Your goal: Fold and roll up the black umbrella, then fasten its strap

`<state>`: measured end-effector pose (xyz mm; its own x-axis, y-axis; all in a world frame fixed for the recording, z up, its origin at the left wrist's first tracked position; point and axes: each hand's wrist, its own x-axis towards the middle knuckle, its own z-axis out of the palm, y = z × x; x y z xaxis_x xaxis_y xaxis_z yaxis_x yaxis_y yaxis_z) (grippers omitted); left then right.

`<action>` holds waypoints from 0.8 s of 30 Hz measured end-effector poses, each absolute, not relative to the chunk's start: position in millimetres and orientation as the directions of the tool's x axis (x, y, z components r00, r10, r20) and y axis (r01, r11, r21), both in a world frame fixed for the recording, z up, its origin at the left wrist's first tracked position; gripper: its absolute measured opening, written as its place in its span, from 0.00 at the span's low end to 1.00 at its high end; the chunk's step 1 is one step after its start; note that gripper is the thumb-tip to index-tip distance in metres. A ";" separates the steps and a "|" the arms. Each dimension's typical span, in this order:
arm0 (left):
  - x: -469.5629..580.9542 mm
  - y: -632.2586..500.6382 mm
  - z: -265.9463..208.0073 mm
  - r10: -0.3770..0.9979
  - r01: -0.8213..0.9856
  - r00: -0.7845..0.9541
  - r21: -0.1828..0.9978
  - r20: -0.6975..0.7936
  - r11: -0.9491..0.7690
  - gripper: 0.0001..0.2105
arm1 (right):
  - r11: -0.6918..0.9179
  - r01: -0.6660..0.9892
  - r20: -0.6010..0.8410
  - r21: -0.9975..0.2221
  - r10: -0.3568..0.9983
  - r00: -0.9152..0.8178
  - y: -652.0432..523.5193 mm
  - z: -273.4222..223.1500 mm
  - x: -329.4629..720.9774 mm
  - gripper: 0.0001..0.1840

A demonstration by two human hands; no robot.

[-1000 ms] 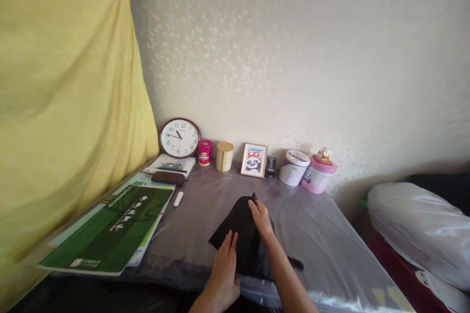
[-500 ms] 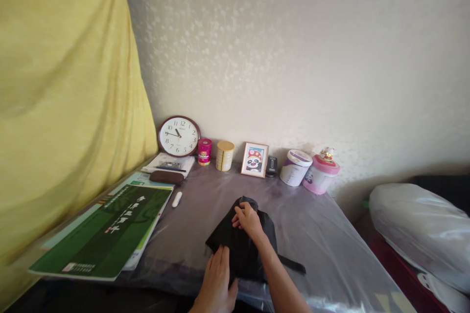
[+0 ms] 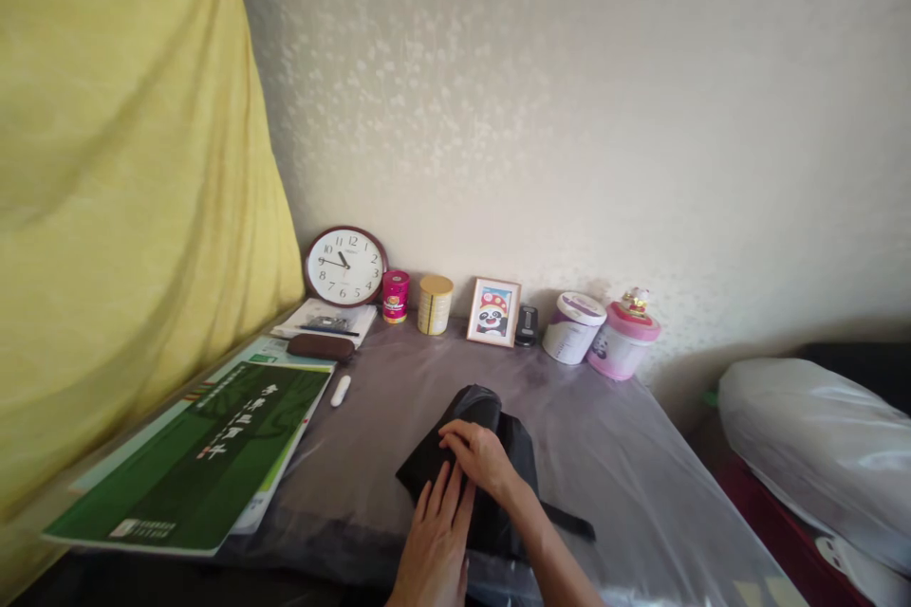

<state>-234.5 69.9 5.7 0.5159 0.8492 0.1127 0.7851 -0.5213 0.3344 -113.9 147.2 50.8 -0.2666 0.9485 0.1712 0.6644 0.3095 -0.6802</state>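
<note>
1. Head view, near edge of the table (image 3: 370,455): a black cloth item (image 3: 518,455) lies right of that edge's middle; the hands hide its centre, and what it is cannot be made out.
2. The left hand (image 3: 437,526) lies flat on it, fingers extended, its thumb mostly hidden and its wrist cut off below.
3. The right hand (image 3: 480,457) arches over the left fingertips, fingers bent; whether it pinches any cloth cannot be told.
4. A black strap (image 3: 567,521) sticks out rightward; its inner end is hidden.
5. Towards the near left corner, a green book (image 3: 206,455) covers most of the booklets beneath.
6. Along the far edge, a picture frame (image 3: 493,312) slightly overlaps a small black object (image 3: 527,326), hard to identify.
</note>
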 end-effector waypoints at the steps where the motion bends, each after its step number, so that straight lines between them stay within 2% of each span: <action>1: -234.3 70.1 4.3 0.855 0.790 0.512 0.346 0.083 -0.507 0.42 | 0.356 0.664 0.205 -0.657 0.933 -0.297 143.2 52.0 -113.4 0.13; 5: -232.0 71.1 1.4 0.881 0.815 0.473 0.368 0.024 -0.448 0.43 | 0.504 0.635 0.352 -0.585 0.864 -0.361 140.1 48.2 -107.1 0.13; 8: -229.5 74.1 -0.5 0.895 0.821 0.446 0.405 -0.011 -0.404 0.41 | 0.515 0.658 0.390 -0.550 0.855 -0.342 153.5 38.9 -98.1 0.12; 13: -227.2 79.8 -7.4 0.917 0.810 0.397 0.484 -0.036 -0.331 0.36 | 0.398 0.735 0.364 -0.549 0.905 -0.219 188.7 25.2 -82.7 0.13; 16: -226.1 81.3 -8.1 0.926 0.821 0.367 0.500 -0.090 -0.276 0.37 | 0.342 0.775 0.331 -0.531 0.926 -0.182 208.3 19.1 -76.9 0.14; 19: -225.9 79.8 -4.4 0.927 0.824 0.349 0.515 -0.135 -0.236 0.42 | 0.321 0.770 0.359 -0.551 0.924 -0.129 222.6 14.9 -73.6 0.15; 24: -229.0 70.2 5.6 0.941 0.799 0.325 0.559 -0.091 -0.222 0.46 | 0.108 0.718 0.325 -0.688 0.930 0.172 217.9 16.4 -53.9 0.17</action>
<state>-229.0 70.2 5.6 0.3255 0.9412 -0.0908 0.7988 -0.2224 0.5590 -53.9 217.9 16.4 0.1715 0.9299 0.3253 0.7177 0.1082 -0.6879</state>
